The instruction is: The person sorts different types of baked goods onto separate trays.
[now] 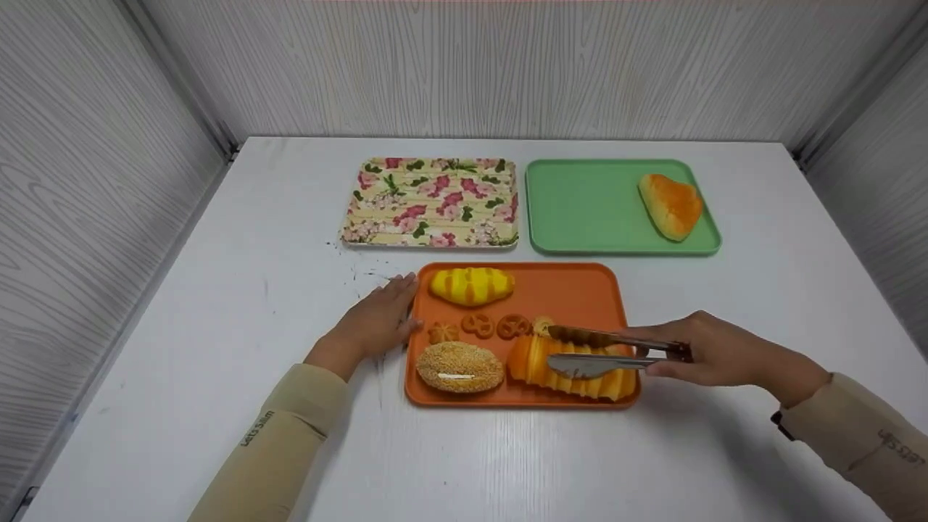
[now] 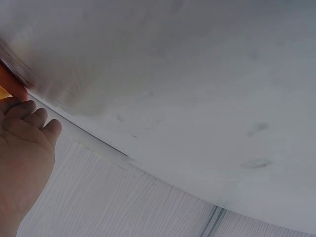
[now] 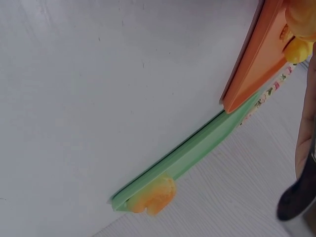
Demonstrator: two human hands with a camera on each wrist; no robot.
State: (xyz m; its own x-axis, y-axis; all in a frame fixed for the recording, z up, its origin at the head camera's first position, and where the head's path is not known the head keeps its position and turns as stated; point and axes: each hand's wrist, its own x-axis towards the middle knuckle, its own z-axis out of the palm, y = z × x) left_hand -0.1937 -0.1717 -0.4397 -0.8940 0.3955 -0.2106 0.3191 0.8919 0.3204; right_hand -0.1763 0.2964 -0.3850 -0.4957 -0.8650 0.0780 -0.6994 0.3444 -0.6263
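Tongs (image 1: 598, 365) sit pinched between the thumb and fingers of my right hand (image 1: 714, 351), beside the right edge of the orange tray (image 1: 569, 290). Their ends stand apart over the sliced loaf (image 1: 535, 366), in the tray's near right corner; I cannot tell whether they touch it. My left hand (image 1: 373, 319) rests against the tray's left rim, fingers loosely straight, thumb apart from them. A sesame bun (image 1: 460, 366) lies in the tray's near left corner, a striped roll (image 1: 471, 286) in its far left. Beyond the tray is a green tray (image 1: 583, 206) bearing a golden bun (image 1: 670, 206).
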